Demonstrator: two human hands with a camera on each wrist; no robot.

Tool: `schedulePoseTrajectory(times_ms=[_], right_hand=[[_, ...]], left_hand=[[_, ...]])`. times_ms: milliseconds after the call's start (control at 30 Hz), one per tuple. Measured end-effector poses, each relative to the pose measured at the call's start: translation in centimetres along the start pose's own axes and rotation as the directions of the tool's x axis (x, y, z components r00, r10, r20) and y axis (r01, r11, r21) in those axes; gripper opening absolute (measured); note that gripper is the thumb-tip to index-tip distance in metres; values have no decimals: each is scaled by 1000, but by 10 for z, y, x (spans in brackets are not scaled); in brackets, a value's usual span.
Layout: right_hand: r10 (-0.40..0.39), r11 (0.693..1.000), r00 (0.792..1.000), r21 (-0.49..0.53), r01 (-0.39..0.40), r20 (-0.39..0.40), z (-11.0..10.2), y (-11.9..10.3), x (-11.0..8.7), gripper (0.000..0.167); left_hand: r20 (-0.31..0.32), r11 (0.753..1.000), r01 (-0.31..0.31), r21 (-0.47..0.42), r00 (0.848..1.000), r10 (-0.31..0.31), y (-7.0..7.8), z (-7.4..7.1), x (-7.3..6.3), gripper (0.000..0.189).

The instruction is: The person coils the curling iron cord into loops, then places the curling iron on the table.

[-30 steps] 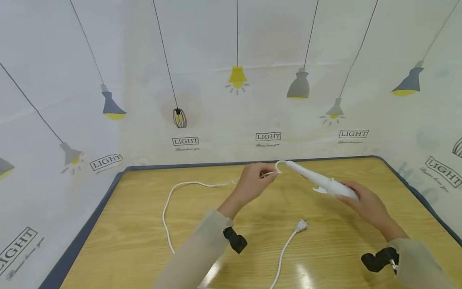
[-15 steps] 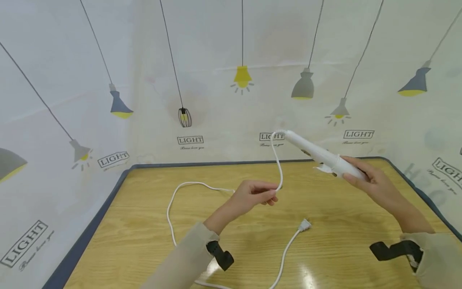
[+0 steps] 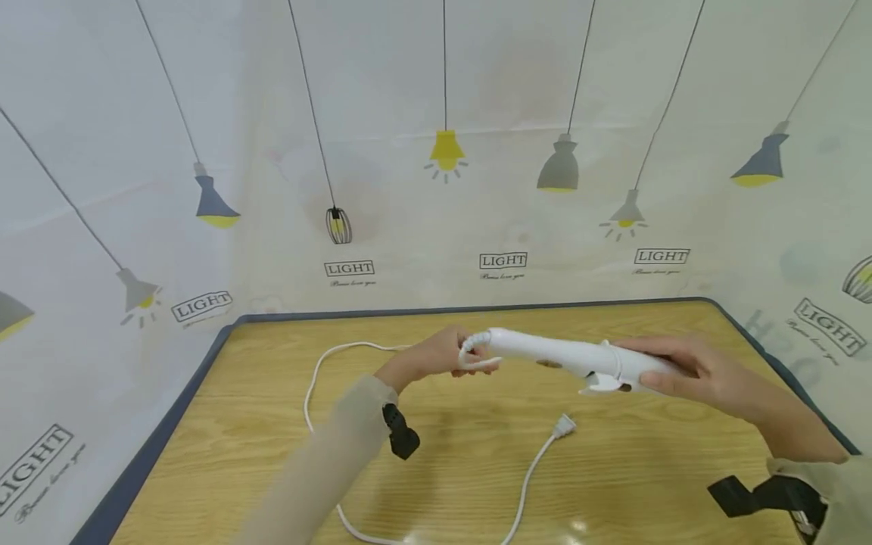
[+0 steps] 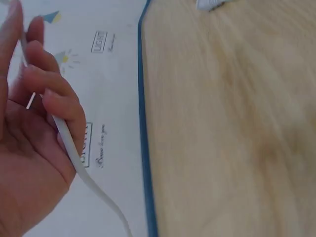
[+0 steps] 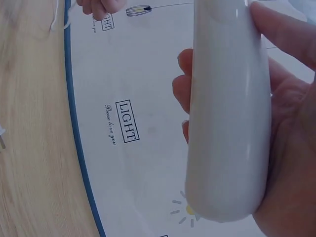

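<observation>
Right grip (image 3: 705, 377) clamped round white wand (image 3: 568, 354), now lower, leveller, bringing its tip (image 3: 502, 342) near left grip (image 3: 441, 353), clamped on cord (image 4: 69, 145).

Soft even light, faint shadows.
Head: glare spots on the table (image 3: 613, 484), stretched edges. Left wrist: table grain blurred. Right wrist: sheen along white wand (image 5: 227, 123).

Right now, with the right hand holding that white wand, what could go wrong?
The cord curls tightly where it leaves the white wand, so a pull from the left hand might strain it there. Its loose stretch on the table curves widely round to the plug and could snag. The white wand looks smooth, so it might slip from the right hand.
</observation>
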State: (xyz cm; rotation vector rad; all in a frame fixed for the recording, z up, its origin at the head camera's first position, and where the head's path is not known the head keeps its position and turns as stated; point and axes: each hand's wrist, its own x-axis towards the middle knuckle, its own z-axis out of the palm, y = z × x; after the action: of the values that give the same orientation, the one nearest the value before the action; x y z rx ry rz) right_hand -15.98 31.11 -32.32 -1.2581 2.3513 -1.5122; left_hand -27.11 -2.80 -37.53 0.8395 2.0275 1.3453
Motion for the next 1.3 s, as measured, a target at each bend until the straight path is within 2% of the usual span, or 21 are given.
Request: schedulePoseTrajectory(times_ms=[67,167,233,300,400,467,533,600,667,733,833,933,1033,1167,1233,1300], right_hand=[[25,1000,999,-15,-24,37,3,1,0,46],[66,997,996,-37,-64,60,10,4,1,45],[105,993,992,-64,-101,65,15,6,2,43],[171,981,983,-101,-164,73,20,8,3,41],[285,946,956,-184,-268,70,29,9,7,35],[351,906,936,-267,-329,39,34,9,10,35],[384,864,923,-352,-360,-4,37,10,13,37],[397,821,916,-424,-382,-56,38,12,15,40],[404,786,907,-464,-409,-115,39,14,16,42],[400,764,901,-481,-430,-169,39,17,15,42],[396,730,883,-497,-469,-251,39,20,14,45],[393,712,865,-493,-501,-312,38,22,13,48],[394,713,839,-452,-536,-374,38,21,12,50],[366,722,815,-415,-553,-449,37,20,11,48],[348,739,811,-394,-546,-470,37,18,11,47],[337,761,814,-372,-532,-474,36,16,11,46]], left_hand=[[13,996,-5,93,1000,4,3,-9,0,18],[71,976,-67,208,996,53,12,-20,-2,15],[108,947,-123,297,990,94,21,-24,-3,15],[119,909,-156,387,986,119,31,-25,-4,15],[72,837,-154,525,988,136,46,-23,-6,14],[7,789,-122,603,989,147,55,-19,-9,14],[-66,757,-76,649,986,155,63,-15,-13,13],[-128,738,-39,674,977,169,70,-11,-19,13],[-182,737,-13,675,966,184,75,-8,-25,13],[-223,743,-13,669,950,218,79,-5,-31,13],[-262,755,-44,654,923,281,79,-1,-41,13],[-299,779,-80,622,895,331,76,4,-49,13],[-328,834,-119,539,882,338,70,10,-58,16],[-355,900,-172,399,877,325,60,19,-65,19],[-371,925,-187,331,876,310,53,23,-66,19],[-386,947,-184,264,879,279,54,27,-70,19]])
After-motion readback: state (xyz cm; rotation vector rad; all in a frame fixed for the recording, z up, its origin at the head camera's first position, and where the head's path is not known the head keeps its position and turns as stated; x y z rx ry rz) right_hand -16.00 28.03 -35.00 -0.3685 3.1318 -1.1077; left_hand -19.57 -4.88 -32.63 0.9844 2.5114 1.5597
